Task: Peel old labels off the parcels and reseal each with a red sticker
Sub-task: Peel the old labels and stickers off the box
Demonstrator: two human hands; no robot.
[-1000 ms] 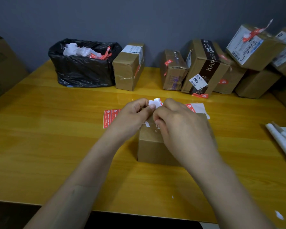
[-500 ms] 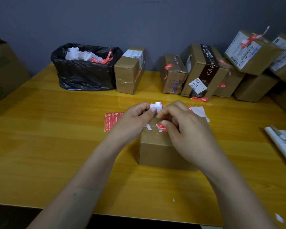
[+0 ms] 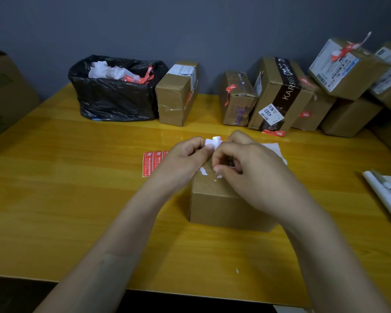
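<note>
Head view, centre: pinching label scrap (image 3: 213, 142) in left hand (image 3: 183, 159), nipping label remnants (image 3: 203, 171) off parcel (image 3: 221, 204) with right hand (image 3: 253, 175); peel low, slowly.

Table (image 3: 77, 177): yellow wood-grain top, smooth, glossy; parcel (image 3: 224, 206): brown cardboard, matt; label scrap (image 3: 213, 142): white paper, torn, crumpled; bin bag (image 3: 115, 100): black plastic, creased, faintly shiny; rear parcel (image 3: 174, 102): cardboard under clear glossy tape; sticker sheet (image 3: 152, 163): red printed paper.
</note>
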